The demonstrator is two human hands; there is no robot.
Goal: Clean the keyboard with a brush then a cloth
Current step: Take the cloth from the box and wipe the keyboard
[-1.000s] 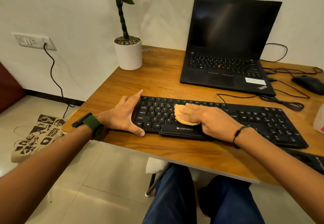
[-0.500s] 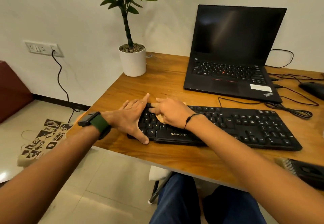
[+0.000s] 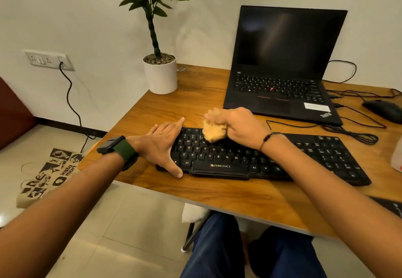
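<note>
Only one view here, the head cam looking down at the desk. The black keyboard (image 3: 261, 158) sits near the front edge of the wooden table (image 3: 195, 103), running a bit diagonal, with its left end closest to the left hand. The left hand (image 3: 162, 145) lies flat with fingers straight, braced against that left end: thumb along the front corner, fingertips at the back corner. There's a watch with a green strap (image 3: 121, 149) on that wrist.

The right hand (image 3: 237, 125) has its fingers curled around a bunched yellow cloth (image 3: 214, 131), which sits over the top rows at the keyboard's left part. It's motion-blurred, so I can't really tell if the cloth is touching the keys or just above them.

Behind the keyboard is an open black laptop (image 3: 282, 60) with a dark screen, a white potted plant (image 3: 161, 73) at the back left corner, and a black mouse (image 3: 385, 110) far right with cables (image 3: 352, 134) trailing across the table. A printed paper bag (image 3: 47, 173) lies on the floor at left.
</note>
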